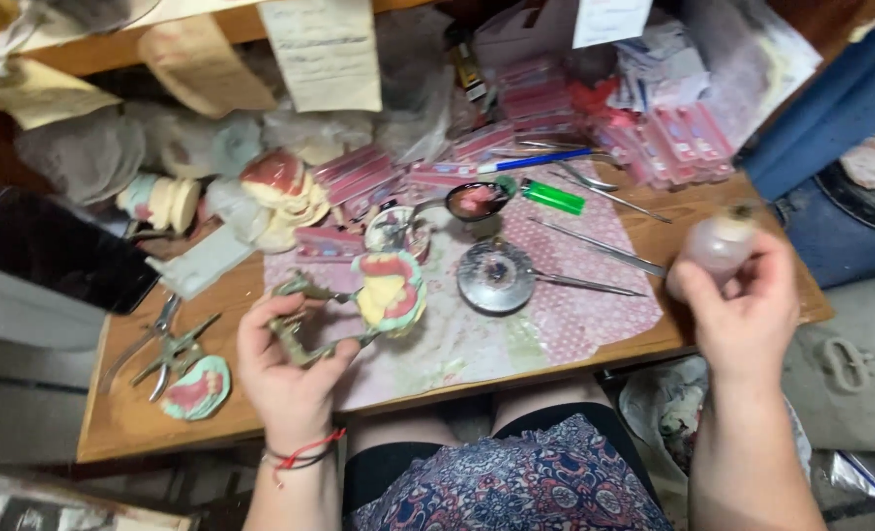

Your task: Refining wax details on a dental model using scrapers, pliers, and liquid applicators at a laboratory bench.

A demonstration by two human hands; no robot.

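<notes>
Left hand gripped the brass-coloured metal articulator carrying a pink-and-cream denture cast, tilted for viewing; right hand, at three o'clock, grasped a small translucent bottle over the worktop.

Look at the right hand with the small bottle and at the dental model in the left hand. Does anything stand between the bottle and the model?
Nothing upright blocks the gap. Between the small bottle in the right hand and the dental model in the left hand, only a flat round metal dish and thin metal tools lie low on the table.

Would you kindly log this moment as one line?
left hand: holds dental model | right hand: holds small bottle | over wooden table
</notes>
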